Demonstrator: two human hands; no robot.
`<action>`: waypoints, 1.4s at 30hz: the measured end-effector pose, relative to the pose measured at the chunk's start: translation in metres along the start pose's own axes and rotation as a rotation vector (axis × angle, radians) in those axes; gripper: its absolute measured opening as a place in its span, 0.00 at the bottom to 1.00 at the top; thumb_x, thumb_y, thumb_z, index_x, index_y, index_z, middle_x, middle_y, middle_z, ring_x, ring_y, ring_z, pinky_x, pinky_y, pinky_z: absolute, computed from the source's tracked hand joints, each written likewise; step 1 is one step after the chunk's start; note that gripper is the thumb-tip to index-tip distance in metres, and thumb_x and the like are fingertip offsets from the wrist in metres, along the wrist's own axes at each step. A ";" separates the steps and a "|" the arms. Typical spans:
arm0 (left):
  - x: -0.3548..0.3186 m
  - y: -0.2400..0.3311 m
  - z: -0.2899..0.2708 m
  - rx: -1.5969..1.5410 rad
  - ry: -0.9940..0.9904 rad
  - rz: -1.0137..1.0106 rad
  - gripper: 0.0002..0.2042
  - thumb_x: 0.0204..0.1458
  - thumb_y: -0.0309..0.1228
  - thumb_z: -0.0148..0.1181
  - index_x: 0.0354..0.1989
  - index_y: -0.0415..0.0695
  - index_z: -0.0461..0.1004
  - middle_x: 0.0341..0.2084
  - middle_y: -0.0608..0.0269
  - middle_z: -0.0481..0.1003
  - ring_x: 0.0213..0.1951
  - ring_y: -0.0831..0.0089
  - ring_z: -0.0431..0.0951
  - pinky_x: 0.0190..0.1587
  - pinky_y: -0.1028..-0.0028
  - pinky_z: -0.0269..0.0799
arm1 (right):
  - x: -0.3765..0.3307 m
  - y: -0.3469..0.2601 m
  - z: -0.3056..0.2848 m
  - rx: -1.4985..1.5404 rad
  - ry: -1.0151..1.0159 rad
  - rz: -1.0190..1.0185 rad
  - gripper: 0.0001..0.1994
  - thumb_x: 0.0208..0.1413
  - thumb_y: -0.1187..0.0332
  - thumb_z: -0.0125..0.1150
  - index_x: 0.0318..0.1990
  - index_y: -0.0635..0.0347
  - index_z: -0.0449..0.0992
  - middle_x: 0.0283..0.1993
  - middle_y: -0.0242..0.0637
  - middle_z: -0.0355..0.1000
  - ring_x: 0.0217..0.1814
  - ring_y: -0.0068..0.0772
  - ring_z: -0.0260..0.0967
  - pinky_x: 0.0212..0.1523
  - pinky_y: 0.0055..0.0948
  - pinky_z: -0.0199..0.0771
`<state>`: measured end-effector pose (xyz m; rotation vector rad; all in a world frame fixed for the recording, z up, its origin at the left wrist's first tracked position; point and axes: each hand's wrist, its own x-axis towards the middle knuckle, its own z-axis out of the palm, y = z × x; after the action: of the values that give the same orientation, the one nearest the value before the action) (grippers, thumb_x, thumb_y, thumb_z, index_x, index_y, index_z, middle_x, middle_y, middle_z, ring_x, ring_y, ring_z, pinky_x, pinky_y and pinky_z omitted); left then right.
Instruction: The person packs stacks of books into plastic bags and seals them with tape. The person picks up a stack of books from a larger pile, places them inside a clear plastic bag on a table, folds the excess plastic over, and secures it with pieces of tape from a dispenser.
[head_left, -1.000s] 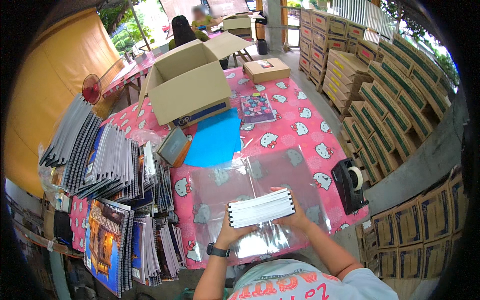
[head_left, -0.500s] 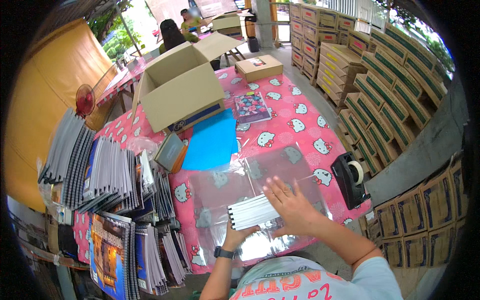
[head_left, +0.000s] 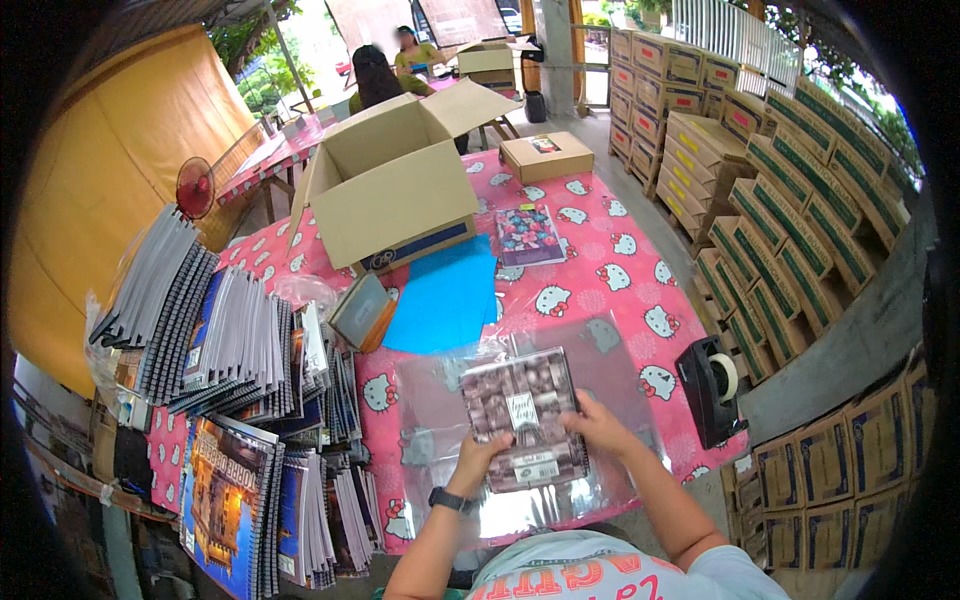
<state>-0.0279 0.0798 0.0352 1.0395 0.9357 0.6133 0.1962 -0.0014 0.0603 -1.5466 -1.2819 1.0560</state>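
Note:
A small stack of spiral notebooks (head_left: 500,385) lies with its grey-brown patterned cover facing up, above the clear plastic sheets (head_left: 432,385) in front of me. My left hand (head_left: 480,462) grips the stack at its lower left edge, thumb on the cover. On the opposite side, my right hand (head_left: 602,425) closes around the right edge, its thumb also on top. The fingers beneath the notebooks are hidden. Just beyond the plastic lie blue sheets (head_left: 440,300) and a notebook with a flowered cover (head_left: 528,238).
Piles of spiral notebooks (head_left: 235,340) crowd the left side. An open carton (head_left: 395,215) and a flat brown box (head_left: 546,157) stand farther back. A black tape dispenser (head_left: 708,395) sits at the table's right edge. Stacked cartons (head_left: 800,180) line the right; two people sit beyond.
The notebooks have turned from standing edge-up to lying cover-up. My right hand has gone from flat against them to gripping their right side. The view has shifted slightly.

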 end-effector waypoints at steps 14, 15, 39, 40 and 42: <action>0.020 0.000 0.000 0.232 0.066 -0.269 0.29 0.39 0.51 0.65 0.35 0.32 0.76 0.34 0.55 0.76 0.35 0.70 0.75 0.39 0.74 0.68 | -0.013 0.103 -0.036 -1.007 0.553 0.177 0.26 0.55 0.56 0.47 0.57 0.64 0.62 0.65 0.44 0.52 0.69 0.50 0.39 0.62 0.58 0.40; 0.025 -0.004 -0.002 0.297 0.063 -0.254 0.31 0.39 0.54 0.64 0.35 0.31 0.76 0.34 0.52 0.76 0.36 0.69 0.76 0.39 0.73 0.68 | -0.011 0.105 -0.036 -1.049 0.566 0.155 0.25 0.55 0.57 0.47 0.56 0.63 0.64 0.63 0.43 0.54 0.68 0.50 0.40 0.62 0.58 0.42; 0.034 0.068 0.088 0.729 0.085 0.380 0.28 0.44 0.41 0.62 0.49 0.35 0.64 0.38 0.42 0.73 0.44 0.51 0.73 0.44 0.62 0.69 | -0.075 -0.030 -0.014 -0.530 0.118 0.096 0.18 0.44 0.71 0.57 0.46 0.57 0.72 0.38 0.47 0.73 0.34 0.43 0.74 0.36 0.39 0.72; 0.041 0.081 0.117 0.966 0.064 0.435 0.29 0.42 0.41 0.64 0.49 0.34 0.64 0.37 0.42 0.74 0.43 0.48 0.74 0.41 0.60 0.70 | -0.070 -0.037 -0.005 -0.653 0.128 -0.070 0.17 0.45 0.73 0.53 0.47 0.58 0.71 0.39 0.48 0.72 0.34 0.44 0.74 0.35 0.41 0.73; 0.077 0.081 0.129 1.198 0.043 0.365 0.33 0.38 0.39 0.66 0.51 0.33 0.62 0.36 0.42 0.74 0.39 0.51 0.76 0.37 0.61 0.71 | -0.058 -0.062 0.023 -0.848 -0.026 0.025 0.18 0.47 0.75 0.48 0.49 0.59 0.68 0.39 0.47 0.70 0.35 0.48 0.73 0.35 0.44 0.74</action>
<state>0.1222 0.1162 0.1081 2.3039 1.1701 0.3251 0.1499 -0.0495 0.1175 -2.1561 -1.8649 0.5453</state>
